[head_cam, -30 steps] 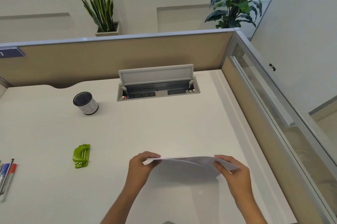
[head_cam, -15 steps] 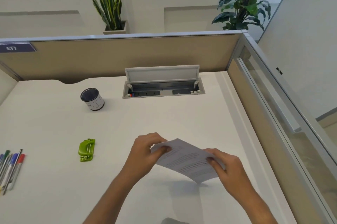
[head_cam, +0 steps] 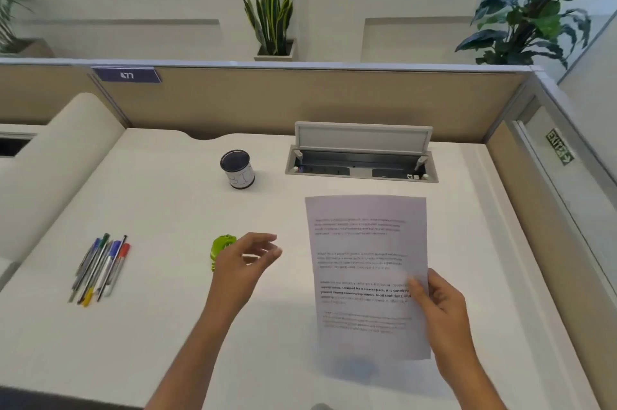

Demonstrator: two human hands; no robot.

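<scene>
On the partition (head_cam: 300, 102) behind the desk's (head_cam: 167, 309) far edge, a purple tag (head_cam: 126, 75) reads "477", though its first figure is unsure. The cup (head_cam: 237, 169) near that edge bears a handwritten "BIN". A green sign (head_cam: 560, 146) in the glass along the right edge shows "EXIT". On the sheet (head_cam: 367, 276) of blurred print, only "Defined by a slower pace" reads clearly.

Single head-worn wide-angle view, close above the desk (head_cam: 187, 196), facing forward and down.

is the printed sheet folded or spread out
Spread out: the sheet shows one full page with four blocks of text running down it and no fold line visible.
</scene>
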